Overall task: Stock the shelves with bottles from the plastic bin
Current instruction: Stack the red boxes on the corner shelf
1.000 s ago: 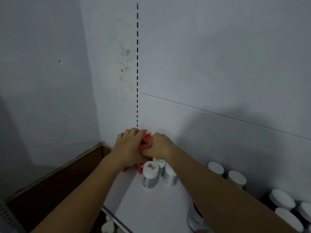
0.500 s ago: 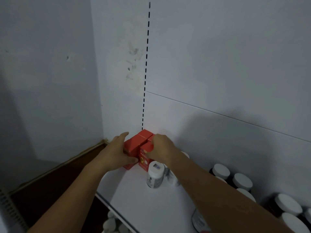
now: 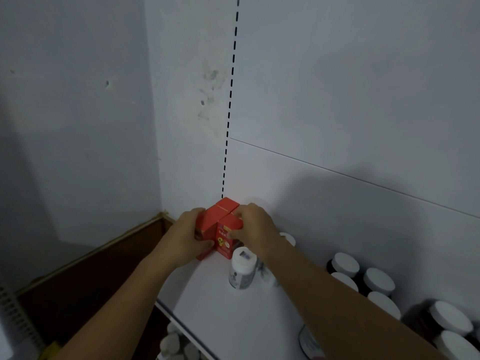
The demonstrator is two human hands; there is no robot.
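Bottles (image 3: 378, 281) with white lids stood grouped on the shelf (image 3: 233, 320), nearer than the red boxes (image 3: 223, 222) and to their right. More caps (image 3: 171, 344) showed below the shelf's front edge. 1 pale bottle (image 3: 242, 268) stood just in front of the boxes. Further in, the left hand (image 3: 187, 235) wrapped the boxes' left side. The right hand (image 3: 253, 226) curled over their right top, thumb on the front face. Behind the boxes, wall panels (image 3: 337, 113) met in a corner. The step looked like squaring the boxes into that corner to free room. Next, both hands would need to let go and fetch a bottle from the bin, which was out of sight.
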